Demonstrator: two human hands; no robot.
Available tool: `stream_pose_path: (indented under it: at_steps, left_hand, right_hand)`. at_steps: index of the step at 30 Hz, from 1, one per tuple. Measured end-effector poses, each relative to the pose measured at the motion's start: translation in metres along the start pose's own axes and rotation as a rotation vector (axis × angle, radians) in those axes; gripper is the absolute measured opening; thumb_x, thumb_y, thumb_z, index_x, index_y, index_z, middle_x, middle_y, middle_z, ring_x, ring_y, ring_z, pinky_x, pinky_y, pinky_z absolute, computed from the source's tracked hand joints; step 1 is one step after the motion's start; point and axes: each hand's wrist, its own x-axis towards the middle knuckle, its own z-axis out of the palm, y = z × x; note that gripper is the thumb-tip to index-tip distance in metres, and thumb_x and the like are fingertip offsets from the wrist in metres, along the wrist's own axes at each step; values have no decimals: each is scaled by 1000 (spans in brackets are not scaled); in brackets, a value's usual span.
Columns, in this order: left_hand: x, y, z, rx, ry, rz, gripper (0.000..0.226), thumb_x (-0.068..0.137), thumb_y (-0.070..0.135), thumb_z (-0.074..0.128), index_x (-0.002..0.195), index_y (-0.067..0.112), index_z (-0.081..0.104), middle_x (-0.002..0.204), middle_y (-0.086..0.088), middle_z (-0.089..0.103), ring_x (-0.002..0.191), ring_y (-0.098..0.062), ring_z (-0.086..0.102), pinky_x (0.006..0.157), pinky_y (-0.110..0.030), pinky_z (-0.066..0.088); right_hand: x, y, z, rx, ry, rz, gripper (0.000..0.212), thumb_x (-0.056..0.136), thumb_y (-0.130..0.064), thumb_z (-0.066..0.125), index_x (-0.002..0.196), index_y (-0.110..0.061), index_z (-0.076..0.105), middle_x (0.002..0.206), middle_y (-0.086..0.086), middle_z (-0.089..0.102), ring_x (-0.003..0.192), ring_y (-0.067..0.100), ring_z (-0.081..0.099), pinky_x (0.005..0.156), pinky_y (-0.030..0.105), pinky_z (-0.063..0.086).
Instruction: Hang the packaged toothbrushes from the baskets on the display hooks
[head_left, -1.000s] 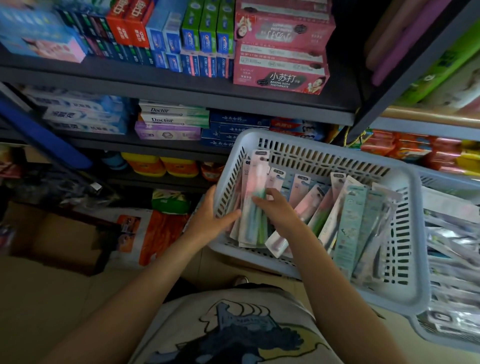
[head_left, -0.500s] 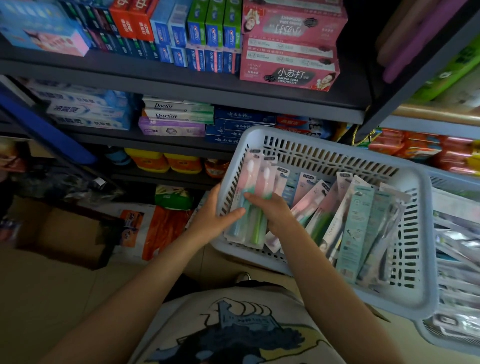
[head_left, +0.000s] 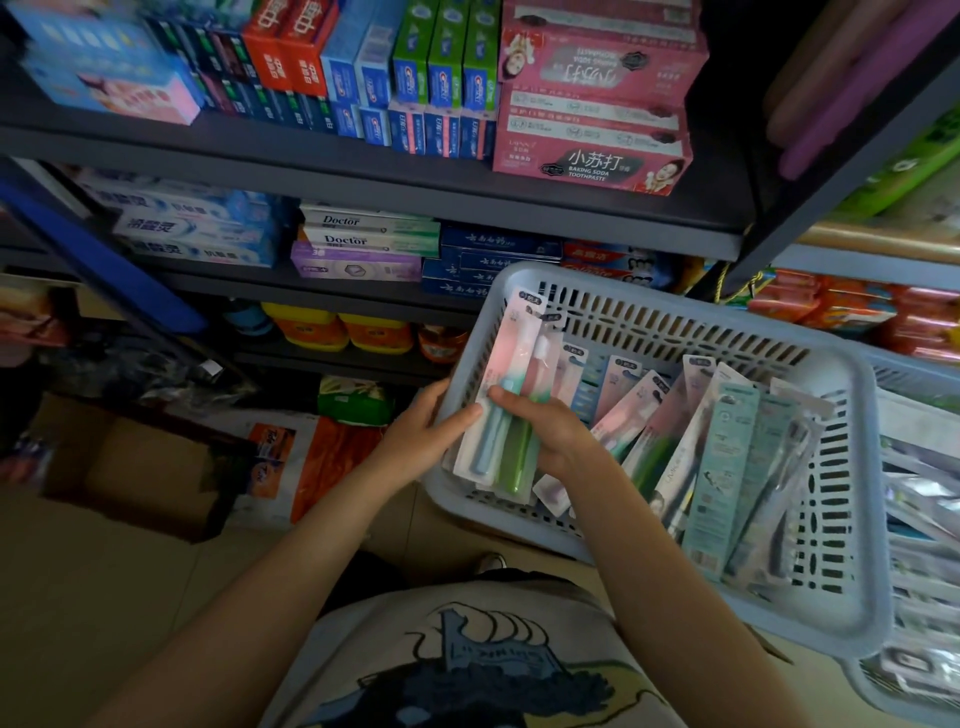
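Left hand (head_left: 423, 441) and right hand (head_left: 550, 441) fingers grasp a stack of packaged toothbrushes (head_left: 506, 410) inside the basket (head_left: 852, 519).

**A:** where are the hands rn?

**B:** both bare forearms reach forward and up, wrists close together. Left hand (head_left: 423, 434) is on the outer side, thumb stretched toward the right one, in a loose pinching grip. Right hand (head_left: 550, 434) is knuckles-up, fingers curled down, index finger nearly touching the left thumb.

Both hands (head_left: 423, 439) (head_left: 550, 439) grip toothbrush packs (head_left: 506, 400) over basket (head_left: 852, 519).
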Motion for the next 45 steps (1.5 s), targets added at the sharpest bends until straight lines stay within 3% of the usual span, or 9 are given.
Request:
stream_pose_path:
  at_steps: [6,11,16,20,23,25,33,41,45]
  left_hand:
    - [3,6,-5,-1,20,-31,66,86,67,61,142,35,47,126,5,65,106,-10,66,89,-33,54]
    - [-2,21,-5,22,99,-43,46,97,48,58,136,24,52,110,13,59,94,2,56,71,-20,44]
    - [-6,43,-7,-81,294,178,32,93,35,69,122,24,62,117,8,64,105,-1,60,85,-19,48]
    - [-9,80,-8,-231,-18,154,62,77,47,81,132,28,59,120,9,71,109,-8,68,90,-28,54]
    - [-9,99,-11,-370,-131,166,58,83,20,80,136,23,57,121,-2,73,110,-20,71,93,-40,56]
    - [-12,110,-16,-458,-120,184,52,85,11,76,133,19,59,119,-9,73,108,-26,71,92,-42,57]
    - [-26,160,-72,-604,-7,331,32,87,5,71,118,15,68,100,-8,78,89,-23,75,73,-34,61]
    - [-43,202,-165,-602,102,463,37,85,6,75,120,17,68,109,-10,76,101,-28,73,87,-43,59]
    - [-52,213,-217,-601,55,480,42,77,13,79,119,13,71,109,-12,76,101,-30,73,88,-43,59]
  right_hand:
    - [0,0,1,53,-39,-5,69,65,-24,89,128,-6,65,118,16,73,111,32,70,102,51,52]
    - [-5,-4,0,85,-77,-17,74,67,-22,92,133,-7,61,121,16,72,113,32,69,105,52,50]
    - [-28,-28,3,28,-140,-81,63,73,-24,86,130,-10,64,122,14,72,115,31,68,105,49,50]
    - [-57,-63,21,-41,-148,-213,41,87,-22,77,125,-10,66,117,13,74,112,29,69,100,44,54]
    - [-72,-91,40,-186,-13,-289,44,93,-43,68,125,-13,66,117,10,74,107,26,72,97,41,56]
    - [-79,-105,53,-214,73,-319,45,98,-53,57,121,-16,68,115,9,74,104,25,72,96,42,57]
    - [-102,-156,114,-332,7,-597,27,98,-10,55,118,-6,72,109,12,76,100,27,74,94,45,58]
    - [-114,-192,206,-355,41,-878,18,99,-16,64,110,-7,75,100,4,78,93,20,75,79,31,61]
    - [-118,-204,258,-315,21,-899,20,98,-22,66,113,-12,74,104,0,78,97,18,75,86,37,61]
